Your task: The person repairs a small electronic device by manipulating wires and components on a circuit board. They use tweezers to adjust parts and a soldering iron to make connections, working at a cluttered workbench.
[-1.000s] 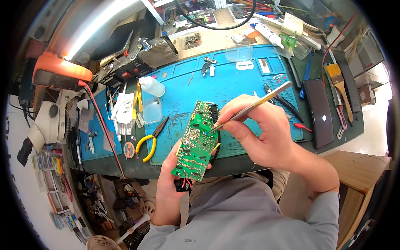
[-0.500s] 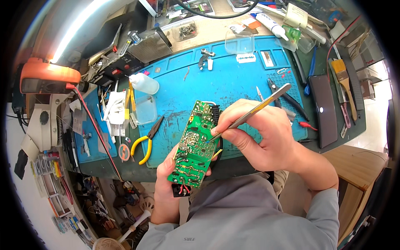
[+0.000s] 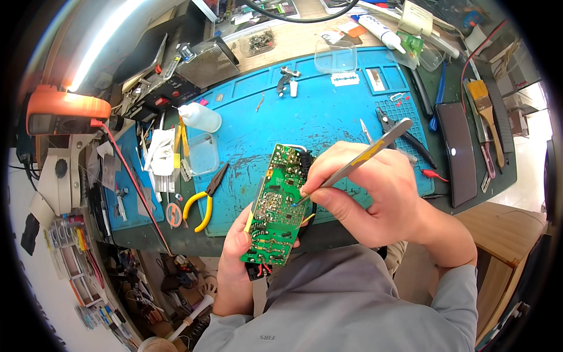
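Observation:
My left hand (image 3: pixel 234 252) grips a green circuit board (image 3: pixel 275 223) by its lower left side; the board is tilted over the front edge of the blue mat (image 3: pixel 252 129), with a black component and red wires at its lower end and dark cables behind it. In my right hand (image 3: pixel 375 199) is a pair of steel tweezers (image 3: pixel 358 164), pinched near the tip, which rests on or just over the middle of the board's soldered face. Yellow-handled pliers (image 3: pixel 202 211) lie left of the board.
Black cutters (image 3: pixel 410 141), a dark phone (image 3: pixel 454 152) and a brush (image 3: pixel 487 117) lie right. A white bottle (image 3: pixel 202 117), clear box (image 3: pixel 204 155) and orange multimeter (image 3: pixel 67 108) stand left. Another clear container (image 3: pixel 335 57) and small parts sit at the back; a wooden cabinet (image 3: pixel 498 252) is lower right.
The board and both my hands have shifted slightly downward in the view since the earlier frames. The tweezers stay at the board's face in my right hand, their tip a little lower.

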### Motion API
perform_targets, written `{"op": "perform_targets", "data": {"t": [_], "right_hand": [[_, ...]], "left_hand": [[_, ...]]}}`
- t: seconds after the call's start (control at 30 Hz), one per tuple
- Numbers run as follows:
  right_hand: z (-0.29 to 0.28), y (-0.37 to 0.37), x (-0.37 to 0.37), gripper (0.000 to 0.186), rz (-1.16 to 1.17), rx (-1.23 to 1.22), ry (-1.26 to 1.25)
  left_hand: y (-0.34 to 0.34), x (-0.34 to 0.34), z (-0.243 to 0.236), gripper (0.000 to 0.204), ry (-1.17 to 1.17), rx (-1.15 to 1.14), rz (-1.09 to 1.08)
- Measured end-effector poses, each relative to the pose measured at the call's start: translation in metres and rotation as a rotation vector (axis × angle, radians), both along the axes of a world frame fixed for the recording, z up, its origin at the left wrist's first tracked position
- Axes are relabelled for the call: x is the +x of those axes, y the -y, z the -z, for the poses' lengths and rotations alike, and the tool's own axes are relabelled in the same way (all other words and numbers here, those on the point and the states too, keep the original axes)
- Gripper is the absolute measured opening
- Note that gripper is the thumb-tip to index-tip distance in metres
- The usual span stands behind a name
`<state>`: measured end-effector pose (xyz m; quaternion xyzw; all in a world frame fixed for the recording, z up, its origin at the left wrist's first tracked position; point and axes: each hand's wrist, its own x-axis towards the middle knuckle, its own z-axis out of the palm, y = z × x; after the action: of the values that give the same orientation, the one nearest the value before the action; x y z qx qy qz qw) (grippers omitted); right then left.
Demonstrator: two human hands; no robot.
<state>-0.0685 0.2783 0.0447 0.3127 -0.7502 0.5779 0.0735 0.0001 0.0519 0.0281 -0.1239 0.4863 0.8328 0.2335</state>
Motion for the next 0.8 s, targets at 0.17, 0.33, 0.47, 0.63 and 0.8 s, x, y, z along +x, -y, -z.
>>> {"op": "perform_targets", "data": {"t": [0.17,0.33,0.47,0.63,0.8], "right_hand": [[-0.003,-0.003,0.004,0.012,-0.002,0.064,-0.041],[0.000,0.002,0.001,0.011,0.004,0.000,-0.135],[0.003,0.003,0.000,0.012,0.019,-0.009,-0.162],[0.004,0.003,-0.001,0.012,0.016,0.000,-0.154],[0.002,0.002,-0.001,0.011,0.020,0.013,-0.153]], "left_hand": [[0.004,0.000,0.005,0.106,0.001,0.031,0.035],[0.003,0.001,0.002,0.104,0.008,-0.005,0.021],[0.001,0.002,-0.001,0.104,0.011,-0.042,0.004],[-0.002,0.002,-0.003,0.104,0.015,-0.067,-0.010],[-0.003,0.002,-0.005,0.105,0.024,-0.064,-0.008]]}}
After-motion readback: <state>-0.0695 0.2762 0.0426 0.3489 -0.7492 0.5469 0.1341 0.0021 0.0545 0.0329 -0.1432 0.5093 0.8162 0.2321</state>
